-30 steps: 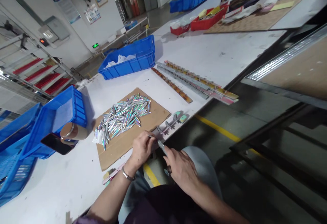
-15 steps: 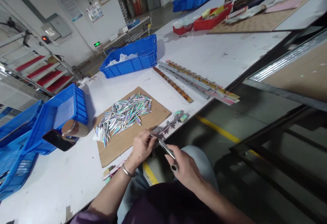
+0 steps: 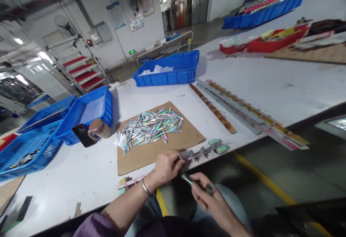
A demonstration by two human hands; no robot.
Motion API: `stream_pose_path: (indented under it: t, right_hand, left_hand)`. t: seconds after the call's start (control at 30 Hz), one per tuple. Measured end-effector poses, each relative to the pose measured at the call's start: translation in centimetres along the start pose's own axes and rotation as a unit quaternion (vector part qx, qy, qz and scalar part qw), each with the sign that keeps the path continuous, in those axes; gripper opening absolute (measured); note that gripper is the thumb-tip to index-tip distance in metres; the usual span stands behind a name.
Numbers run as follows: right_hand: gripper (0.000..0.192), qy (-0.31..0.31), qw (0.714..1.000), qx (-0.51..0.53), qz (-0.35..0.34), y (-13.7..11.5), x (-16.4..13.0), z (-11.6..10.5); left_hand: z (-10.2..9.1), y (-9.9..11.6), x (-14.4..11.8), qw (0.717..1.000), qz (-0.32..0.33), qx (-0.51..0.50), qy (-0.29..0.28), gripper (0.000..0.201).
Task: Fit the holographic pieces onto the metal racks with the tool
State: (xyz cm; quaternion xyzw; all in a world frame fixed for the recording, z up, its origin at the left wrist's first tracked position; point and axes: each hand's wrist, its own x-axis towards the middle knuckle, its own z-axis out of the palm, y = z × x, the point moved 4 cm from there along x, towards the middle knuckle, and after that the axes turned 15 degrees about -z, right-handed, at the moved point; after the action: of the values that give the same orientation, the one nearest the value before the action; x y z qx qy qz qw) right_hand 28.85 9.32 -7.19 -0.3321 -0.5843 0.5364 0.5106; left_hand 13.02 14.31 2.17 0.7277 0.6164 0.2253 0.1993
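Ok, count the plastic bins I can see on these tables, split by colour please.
Blue bins: 5 (one holding white sheets, one beside the phone, two at far left, one long at far back)
Red bins: 2
Total: 7

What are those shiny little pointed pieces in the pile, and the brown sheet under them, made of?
The pointed pieces look coated in holographic foil: they flash rainbow glints over silver. Whether the body is metal or plastic cannot be told. The brown sheet looks like plain cardboard: matt, tan, with cut edges. It lies on the white table.
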Motion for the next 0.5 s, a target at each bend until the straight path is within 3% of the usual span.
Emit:
stream_pose_path:
  t: [0.07, 0.13, 0.23, 0.3, 0.37, 0.5]
  right_hand:
    - [0.035, 0.047, 0.979, 0.182, 0.074, 0.6, -0.3, 1.0]
    - [0.036, 0.086, 0.973, 0.200, 0.080, 0.7, -0.7, 1.4]
    - [0.032, 0.082, 0.996, 0.015, 0.017, -0.1, -1.7, 0.4]
    - [0.031, 0.055, 0.986, -0.155, -0.040, -1.1, -2.3, -0.6]
    - [0.032, 0.028, 0.947, -0.307, -0.090, -2.1, -2.5, -1.3]
    - [0.033, -0.002, 0.833, -0.521, -0.189, -3.9, -1.9, -1.4]
  left_hand:
    - [0.1, -0.1, -0.1, 1.000, 0.000, -0.002, 0.001, 0.011]
    - [-0.1, -0.3, -0.1, 1.000, -0.006, -0.015, -0.009, 0.010]
    - [-0.8, -0.2, -0.2, 0.998, -0.017, -0.039, -0.056, 0.011]
    - [-1.6, -0.1, -0.3, 0.996, -0.018, -0.039, -0.080, 0.020]
    - [-2.4, -0.3, -0.5, 0.997, -0.026, -0.028, -0.069, 0.028]
    - [-2.6, -1.2, -0.8, 0.997, -0.039, -0.013, -0.062, 0.021]
